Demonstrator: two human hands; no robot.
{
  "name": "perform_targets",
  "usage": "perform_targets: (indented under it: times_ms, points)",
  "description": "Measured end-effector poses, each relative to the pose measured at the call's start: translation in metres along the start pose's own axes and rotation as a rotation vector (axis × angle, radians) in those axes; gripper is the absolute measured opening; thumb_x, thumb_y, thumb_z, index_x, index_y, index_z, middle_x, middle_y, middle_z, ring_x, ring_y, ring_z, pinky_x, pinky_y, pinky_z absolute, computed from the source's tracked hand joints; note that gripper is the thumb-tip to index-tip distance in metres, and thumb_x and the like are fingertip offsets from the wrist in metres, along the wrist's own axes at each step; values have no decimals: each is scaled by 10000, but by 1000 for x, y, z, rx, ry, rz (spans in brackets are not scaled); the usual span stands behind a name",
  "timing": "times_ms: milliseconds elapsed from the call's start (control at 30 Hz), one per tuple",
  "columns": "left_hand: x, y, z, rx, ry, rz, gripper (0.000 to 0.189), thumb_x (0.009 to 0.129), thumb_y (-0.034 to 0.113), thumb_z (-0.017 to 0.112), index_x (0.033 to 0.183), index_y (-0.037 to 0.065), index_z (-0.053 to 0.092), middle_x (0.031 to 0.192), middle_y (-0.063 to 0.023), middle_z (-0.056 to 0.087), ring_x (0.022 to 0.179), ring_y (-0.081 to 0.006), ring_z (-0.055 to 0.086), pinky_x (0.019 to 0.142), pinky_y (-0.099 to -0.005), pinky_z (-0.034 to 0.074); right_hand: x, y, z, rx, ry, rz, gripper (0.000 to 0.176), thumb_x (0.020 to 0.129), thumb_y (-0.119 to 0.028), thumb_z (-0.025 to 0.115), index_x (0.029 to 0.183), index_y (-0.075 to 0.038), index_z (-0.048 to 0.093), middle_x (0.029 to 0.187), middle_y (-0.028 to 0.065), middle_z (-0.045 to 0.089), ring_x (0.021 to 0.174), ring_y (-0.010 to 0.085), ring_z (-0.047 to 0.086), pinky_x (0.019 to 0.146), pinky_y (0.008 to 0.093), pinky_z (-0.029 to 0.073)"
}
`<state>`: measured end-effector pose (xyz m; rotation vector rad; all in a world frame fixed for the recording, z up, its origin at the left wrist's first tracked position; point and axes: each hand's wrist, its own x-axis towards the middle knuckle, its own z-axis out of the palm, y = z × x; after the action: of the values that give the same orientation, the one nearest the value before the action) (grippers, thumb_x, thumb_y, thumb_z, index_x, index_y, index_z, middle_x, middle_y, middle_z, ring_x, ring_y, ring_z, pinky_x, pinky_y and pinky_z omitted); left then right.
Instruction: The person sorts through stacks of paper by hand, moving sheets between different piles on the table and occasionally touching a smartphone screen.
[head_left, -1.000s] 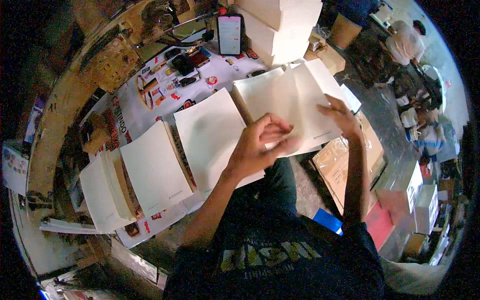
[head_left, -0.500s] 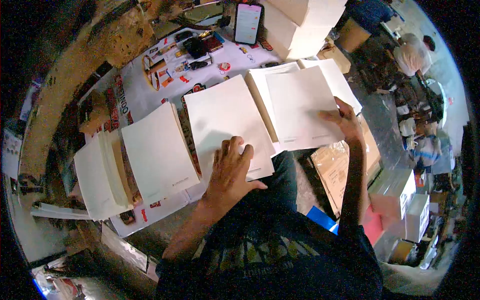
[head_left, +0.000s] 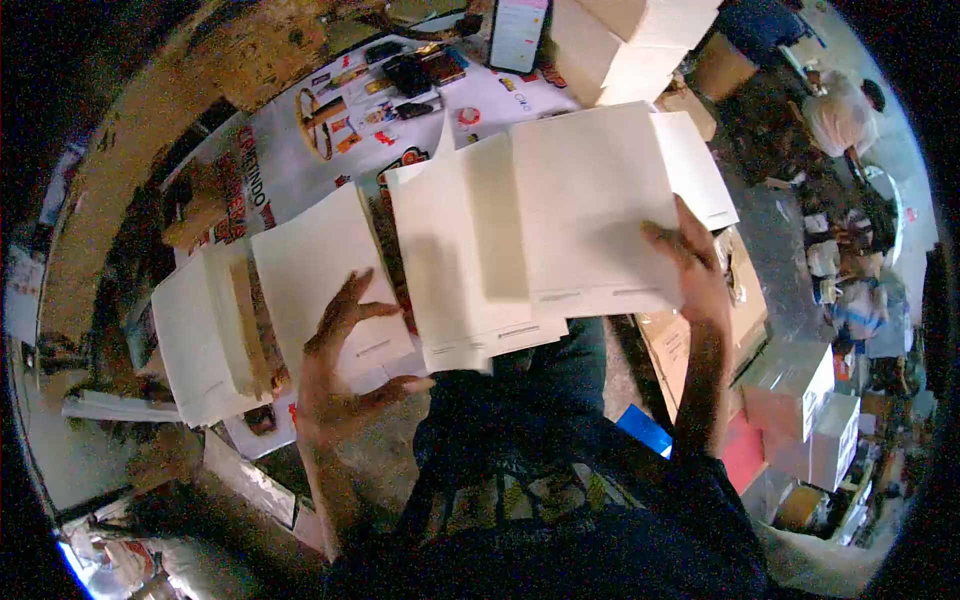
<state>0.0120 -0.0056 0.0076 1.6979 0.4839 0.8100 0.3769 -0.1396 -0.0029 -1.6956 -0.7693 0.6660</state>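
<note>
Several stacks of white printed paper lie in a row before me. My right hand (head_left: 697,262) grips the right edge of a white sheet of paper (head_left: 595,205), thumb on top, holding it over the stacks. Just left of that sheet, the middle paper stack (head_left: 440,270) has its top sheet out of line, with a corner curling up at the far end. My left hand (head_left: 350,355) is open, thumb and fingers apart, over the near edge of the second paper stack (head_left: 315,265). Partly under the held sheet, another paper stack (head_left: 697,165) shows at the right.
At the far left stands a thick paper stack (head_left: 195,345). A phone (head_left: 517,35) leans upright at the back beside a white box (head_left: 635,50). Small dark items (head_left: 412,75) lie on the printed table cover (head_left: 285,195). Brown cardboard (head_left: 745,290) and wrapped packs (head_left: 790,390) sit at my right.
My left hand has moved left off the middle stack, whose top sheet has shifted left and curled. My right hand still holds its sheet, which now lies nearer the middle stack.
</note>
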Motion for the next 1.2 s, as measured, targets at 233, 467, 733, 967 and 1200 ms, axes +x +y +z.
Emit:
perform_targets:
  times_ms: [233, 467, 733, 967, 1200]
  points:
    - [-17, -13, -36, 887, -163, -388, 423, 768, 283, 749, 1122, 104, 601, 1209, -184, 597, 1284, -355, 426, 1105, -463, 273, -22, 32, 77, 131, -263, 41, 623, 892, -280, 606, 1438, -127, 347, 1236, 151, 577, 1108, 258, 558, 1010, 369, 386]
    - [-63, -16, -68, 362, 474, -433, 200, 887, 204, 649, 893, 13, 589, 766, -18, 558, 761, -88, 563, 655, -224, 479, -29, -11, 99, -2, -371, 27, 656, 733, -167, 807, 1260, 20, 463, 1113, 130, 614, 1030, 213, 599, 869, 333, 511]
    - [-133, -82, -104, -508, 944, -120, 483, 959, 321, 464, 1305, -14, 440, 1314, -153, 487, 1214, -279, 456, 1029, -431, 352, -23, -27, 148, 123, -271, -18, 677, 906, -283, 586, 1427, 14, 273, 1094, 136, 647, 1028, 227, 595, 918, 330, 463]
    - [-74, -74, -105, 922, 493, -634, 417, 958, 314, 494, 1209, -17, 528, 1139, -216, 574, 1042, -296, 551, 891, -409, 434, -48, 18, 288, 300, -787, -258, 662, 925, -124, 553, 1456, 12, 182, 1337, 116, 461, 1137, 179, 489, 996, 290, 377]
    - [-108, -47, -203, 1037, 736, -89, 329, 921, 107, 545, 1217, -38, 539, 1226, -189, 574, 1052, -303, 575, 885, -371, 465, -2, -38, 239, 25, -702, -472, 630, 924, -245, 566, 1396, 28, 250, 1402, 235, 366, 1278, 365, 401, 1077, 409, 325]
